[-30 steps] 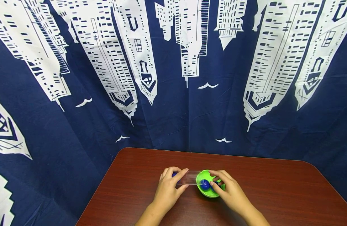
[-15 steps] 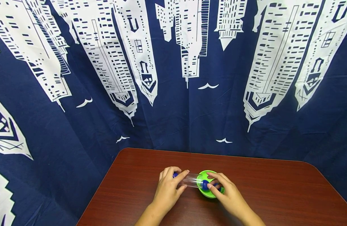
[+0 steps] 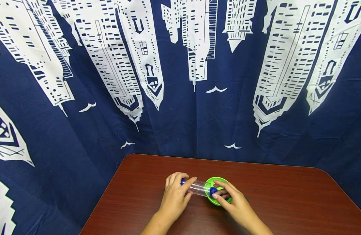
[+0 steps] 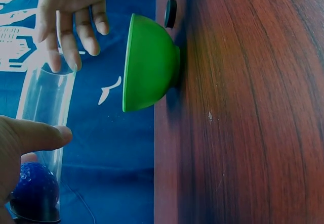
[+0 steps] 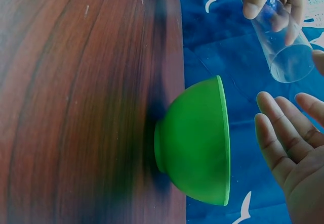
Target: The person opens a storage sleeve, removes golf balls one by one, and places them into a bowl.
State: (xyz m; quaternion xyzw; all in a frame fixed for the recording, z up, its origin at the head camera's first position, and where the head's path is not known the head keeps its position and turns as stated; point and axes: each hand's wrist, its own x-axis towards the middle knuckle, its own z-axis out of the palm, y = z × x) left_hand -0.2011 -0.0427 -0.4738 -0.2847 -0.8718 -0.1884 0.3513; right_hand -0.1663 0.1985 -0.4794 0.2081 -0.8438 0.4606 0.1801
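Note:
My left hand (image 3: 175,194) grips a clear tube (image 3: 199,188) between thumb and fingers. Inside the tube's left end sits a blue ball (image 4: 35,186). The tube's open mouth points right, above the rim of a green bowl (image 3: 216,180); in the wrist views it stays apart from the bowl. At that mouth is my right hand (image 3: 234,200), with its thumb near the rim and its fingers extended, palm bare in the right wrist view. Blue balls (image 3: 213,192) show in the bowl in the head view, partly hidden by the tube and right fingers.
The bowl stands upright on a reddish-brown wooden table (image 3: 139,195). On the table beside it is a small black disc (image 4: 170,13). A dark blue cloth (image 3: 180,130) with white buildings hangs behind the table's far edge.
The tube's mouth end has come slightly lower in the head view. My right hand has moved a little left, closer to that mouth. The left hand has hardly moved.

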